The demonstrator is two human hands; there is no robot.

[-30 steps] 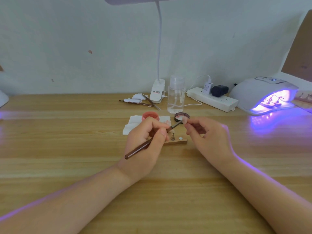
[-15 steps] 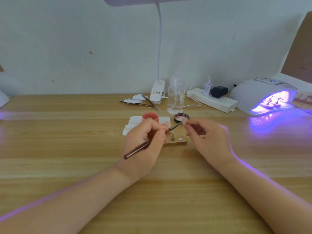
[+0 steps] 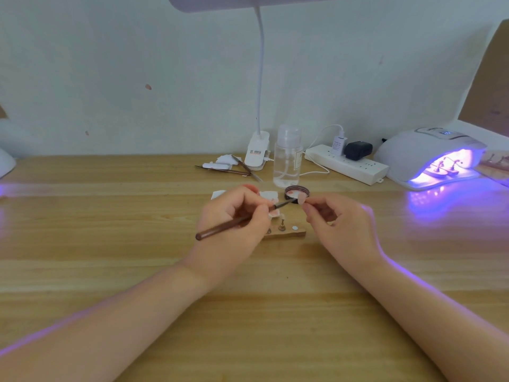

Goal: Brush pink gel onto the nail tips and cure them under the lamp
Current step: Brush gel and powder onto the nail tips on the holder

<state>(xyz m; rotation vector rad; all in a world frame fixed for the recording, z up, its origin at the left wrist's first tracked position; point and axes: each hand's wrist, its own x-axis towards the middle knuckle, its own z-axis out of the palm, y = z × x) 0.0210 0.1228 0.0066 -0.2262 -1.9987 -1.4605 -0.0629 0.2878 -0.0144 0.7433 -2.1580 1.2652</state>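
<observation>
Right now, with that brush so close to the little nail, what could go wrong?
1. The right hand only pinches the nail tip at its fingertips; a firm stroke from the brush might flick it loose.
2. The open gel lid lies just behind the brush tip and could get knocked.
3. The left hand hovers over the wooden stand; dropping lower could smudge the tip mounted there.

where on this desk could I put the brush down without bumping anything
Bare wood lies left of the left hand, and between the right hand and glowing white curing lamp. It is crowded behind the hands, around the clear plastic bottle and white power strip.
</observation>
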